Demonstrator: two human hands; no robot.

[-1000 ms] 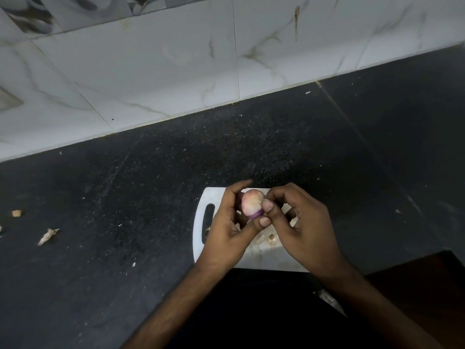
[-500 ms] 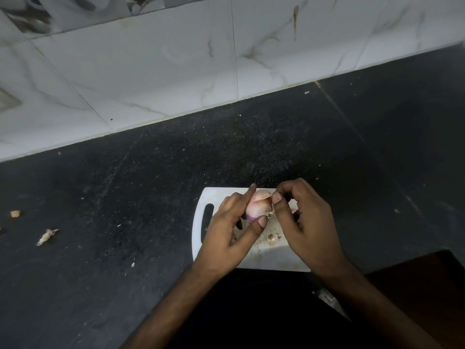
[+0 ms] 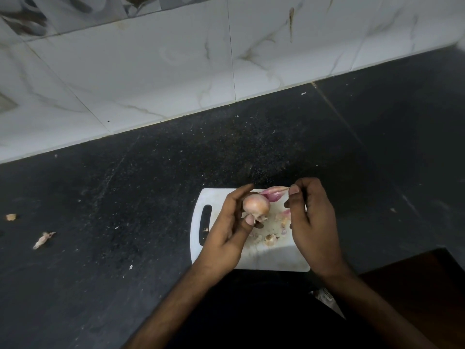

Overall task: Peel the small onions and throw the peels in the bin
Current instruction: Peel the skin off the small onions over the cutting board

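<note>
Two big surfaces first: marble tile wall [image 3: 151, 71] at the back, and black counter [image 3: 125, 197] in front of it. On the counter, near its front edge, lies a white cutting board [image 3: 274, 260] w/ a handle slot on its left side.

Both hands work above the board. Left hand [image 3: 226, 233] holds the small onion [image 3: 256, 205] between thumb and curled fingers, just above the board. Right hand [image 3: 312, 222] pinches the tip of a pink peel strip [image 3: 274, 192] between thumb and forefinger; the strip is pulled away from the onion, but if its other end is attached or free I cannot tell.

Smaller things: several peel bits [image 3: 270, 239] lie on the board under the hands, and two scraps [image 3: 43, 239] lie on the counter far left, well apart from the board.

Progress, as I judge: this onion is approx. half peeled, dry skin remains at the root end. No bin and no other onions in view, so throwing the peels is not yet done.
</note>
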